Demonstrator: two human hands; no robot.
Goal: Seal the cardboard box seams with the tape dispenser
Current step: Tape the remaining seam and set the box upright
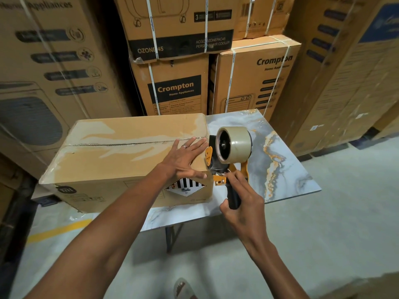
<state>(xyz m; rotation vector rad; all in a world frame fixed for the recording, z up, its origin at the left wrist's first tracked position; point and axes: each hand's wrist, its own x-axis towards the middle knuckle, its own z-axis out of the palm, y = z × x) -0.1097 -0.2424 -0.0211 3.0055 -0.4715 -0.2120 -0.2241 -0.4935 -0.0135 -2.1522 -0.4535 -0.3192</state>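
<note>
Box lies on the table, filling its left part; the right part of the marbled top is bare. Box's right end sits about mid-table, and the dispenser is held just beside that end, at its top edge. Stacked cartons stand close behind the table; open floor lies to the near right.

Box is plain brown cardboard, top seam running left-right, with pale torn patches from old tape. Dispenser has orange frame, black handle and a glossy roll of tan tape.

My left hand lies flat on the box top near the right corner, fingers straight and spread. My right hand grips the dispenser handle, forefinger reaching up to the orange frame.
</note>
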